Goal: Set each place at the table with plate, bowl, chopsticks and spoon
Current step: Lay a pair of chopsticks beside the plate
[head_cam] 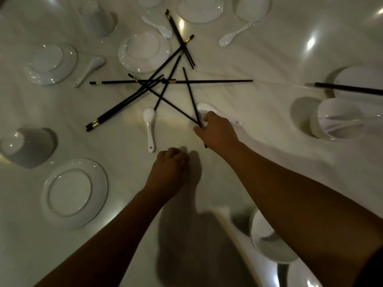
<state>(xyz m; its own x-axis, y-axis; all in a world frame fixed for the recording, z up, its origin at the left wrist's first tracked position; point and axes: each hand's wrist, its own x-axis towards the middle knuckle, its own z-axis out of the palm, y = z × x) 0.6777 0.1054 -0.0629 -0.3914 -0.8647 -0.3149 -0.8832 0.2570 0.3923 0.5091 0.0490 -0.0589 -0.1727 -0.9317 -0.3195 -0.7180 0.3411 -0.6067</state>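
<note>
Several black chopsticks with gold bands [145,83] lie crossed in a heap at the middle of the white table [259,162]. My right hand [217,131] grips the near ends of two chopsticks [189,94] that fan out from it. A white spoon [204,107] lies partly under that hand, and another white spoon [149,129] lies just left of it. My left hand [170,168] rests on the table as a fist with nothing seen in it. A white plate [74,192] sits near left, next to an upturned bowl [27,147].
More plates carrying upturned bowls [144,51] [51,63] [200,9] and loose spoons [234,36] [91,68] ring the heap. At the right stand stacked bowls [335,121] with a chopstick [348,89] across them. Bowls [269,241] sit at the near right by the table edge.
</note>
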